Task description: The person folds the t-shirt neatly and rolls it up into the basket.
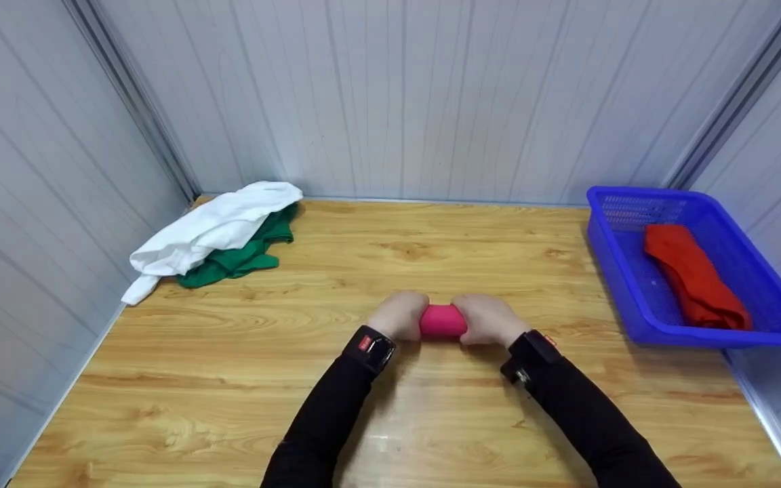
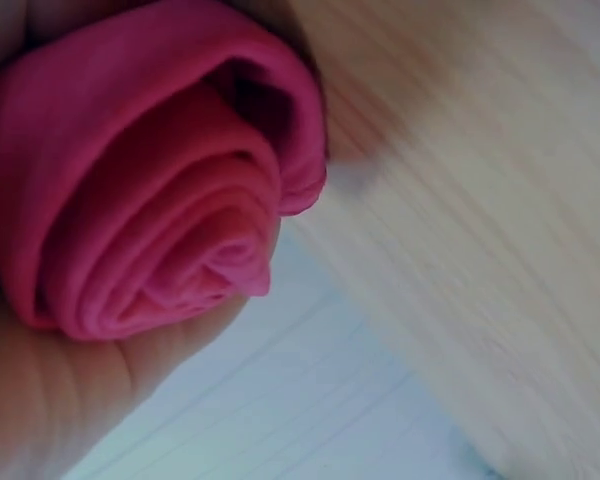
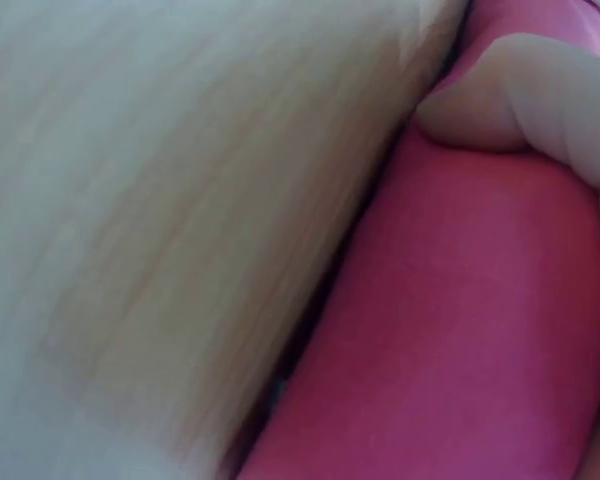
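A pink cloth (image 1: 443,320), rolled into a thick cylinder, lies crosswise near the middle of the wooden table. My left hand (image 1: 401,315) grips its left end, while my right hand (image 1: 489,318) holds the right end. Between the hands, a short smooth stretch of the roll shows. In the left wrist view the end of the pink roll (image 2: 170,220) reveals spiralled layers, with part of the hand around it. From the right wrist, a thumb or finger (image 3: 510,100) presses over the pink fabric (image 3: 450,300). Most fingertips are hidden from the head camera.
A blue plastic basket (image 1: 611,271) stands at the right, with a folded red-orange cloth (image 1: 692,274) inside. At the back left, a crumpled white cloth (image 1: 221,227) lies partly over a green cloth (image 1: 238,261). Pale panel walls (image 1: 390,102) enclose the back and sides of the table.
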Tool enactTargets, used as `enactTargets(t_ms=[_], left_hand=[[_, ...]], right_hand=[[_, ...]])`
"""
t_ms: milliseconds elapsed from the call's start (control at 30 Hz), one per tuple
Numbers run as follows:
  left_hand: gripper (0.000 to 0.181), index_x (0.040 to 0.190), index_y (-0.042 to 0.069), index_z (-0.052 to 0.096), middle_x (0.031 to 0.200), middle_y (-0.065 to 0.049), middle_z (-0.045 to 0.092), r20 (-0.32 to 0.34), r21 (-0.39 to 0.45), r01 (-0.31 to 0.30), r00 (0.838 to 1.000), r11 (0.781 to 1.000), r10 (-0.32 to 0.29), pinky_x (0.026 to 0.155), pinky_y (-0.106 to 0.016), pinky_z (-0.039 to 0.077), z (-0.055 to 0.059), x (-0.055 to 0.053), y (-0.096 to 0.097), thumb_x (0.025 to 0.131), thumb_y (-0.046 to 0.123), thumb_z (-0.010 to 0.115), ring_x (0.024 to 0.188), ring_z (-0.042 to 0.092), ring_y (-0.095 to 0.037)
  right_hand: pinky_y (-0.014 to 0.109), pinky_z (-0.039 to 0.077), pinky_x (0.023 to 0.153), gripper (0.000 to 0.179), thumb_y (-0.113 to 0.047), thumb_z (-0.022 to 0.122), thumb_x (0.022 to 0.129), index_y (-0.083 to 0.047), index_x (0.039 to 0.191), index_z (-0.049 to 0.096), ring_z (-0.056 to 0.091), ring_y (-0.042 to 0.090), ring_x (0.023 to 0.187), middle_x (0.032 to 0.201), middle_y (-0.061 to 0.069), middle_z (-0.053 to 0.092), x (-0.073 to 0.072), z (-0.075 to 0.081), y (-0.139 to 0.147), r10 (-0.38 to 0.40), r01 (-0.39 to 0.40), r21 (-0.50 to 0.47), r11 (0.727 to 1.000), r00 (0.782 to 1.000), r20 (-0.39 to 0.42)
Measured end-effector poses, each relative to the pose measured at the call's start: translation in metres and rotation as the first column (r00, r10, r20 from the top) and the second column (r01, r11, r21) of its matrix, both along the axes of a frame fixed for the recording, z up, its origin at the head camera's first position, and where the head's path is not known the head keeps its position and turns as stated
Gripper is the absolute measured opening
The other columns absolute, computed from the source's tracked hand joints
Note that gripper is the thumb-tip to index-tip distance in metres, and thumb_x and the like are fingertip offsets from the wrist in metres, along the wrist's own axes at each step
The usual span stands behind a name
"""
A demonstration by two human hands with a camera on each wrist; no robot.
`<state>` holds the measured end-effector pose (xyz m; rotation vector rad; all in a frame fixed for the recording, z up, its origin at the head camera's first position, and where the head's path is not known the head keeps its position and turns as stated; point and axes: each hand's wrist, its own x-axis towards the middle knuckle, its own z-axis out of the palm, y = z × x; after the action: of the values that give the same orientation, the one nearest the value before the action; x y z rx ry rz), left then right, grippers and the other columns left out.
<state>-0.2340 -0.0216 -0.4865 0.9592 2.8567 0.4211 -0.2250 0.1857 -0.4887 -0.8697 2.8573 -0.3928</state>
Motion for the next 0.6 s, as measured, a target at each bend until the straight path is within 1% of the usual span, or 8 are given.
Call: enactTargets(t_ms=[200, 333, 433, 600], left_hand=[[0.029, 0.078, 0.01, 0.056, 0.076, -0.001, 0.058, 0.002, 0.01, -0.001, 1.0, 1.0, 0.001, 0.066, -0.036, 0.051, 0.014, 0.001, 0.003, 0.062, -0.002, 0.077, 0.071, 0.057, -0.02], [0.029, 0.077, 0.01, 0.055, 0.075, -0.001, 0.057, -0.022, 0.005, 0.01, 1.0, 1.0, -0.01, 0.065, -0.036, 0.05, 0.024, 0.002, 0.006, 0.063, -0.001, 0.078, 0.07, 0.056, -0.02], [0.03, 0.077, 0.01, 0.056, 0.075, -0.001, 0.057, -0.025, 0.002, 0.012, 1.0, 1.0, -0.012, 0.065, -0.035, 0.05, 0.032, 0.002, 0.008, 0.062, -0.002, 0.079, 0.071, 0.056, -0.019], [0.028, 0.082, 0.008, 0.061, 0.078, -0.003, 0.061, -0.026, 0.03, 0.013, 1.0, 0.999, -0.012, 0.068, -0.034, 0.051, 0.044, 0.004, 0.01, 0.066, 0.005, 0.083, 0.073, 0.059, -0.02]], right_hand=[[0.04, 0.048, 0.067, 0.04, -0.013, 0.08, 0.063, -0.01, 0.098, 0.061, 0.058, 0.021, 0.077, 0.085, 0.001, 0.061, 0.003, 0.012, 0.004, -0.008, 0.007, -0.009, 1.0, 1.0, -0.027], [0.039, 0.047, 0.065, 0.038, -0.012, 0.08, 0.063, -0.01, 0.096, 0.061, 0.057, 0.02, 0.075, 0.084, 0.0, 0.061, 0.004, 0.02, 0.008, 0.007, -0.008, -0.028, 1.0, 0.998, -0.057], [0.038, 0.047, 0.065, 0.037, -0.012, 0.081, 0.064, -0.011, 0.094, 0.061, 0.057, 0.019, 0.073, 0.083, 0.0, 0.061, 0.006, 0.027, 0.011, 0.01, -0.014, -0.046, 0.999, 0.997, -0.07], [0.037, 0.046, 0.063, 0.034, -0.013, 0.082, 0.066, -0.012, 0.092, 0.06, 0.055, 0.017, 0.07, 0.08, -0.002, 0.06, 0.007, 0.037, 0.014, 0.006, -0.011, -0.062, 0.998, 0.996, -0.086]])
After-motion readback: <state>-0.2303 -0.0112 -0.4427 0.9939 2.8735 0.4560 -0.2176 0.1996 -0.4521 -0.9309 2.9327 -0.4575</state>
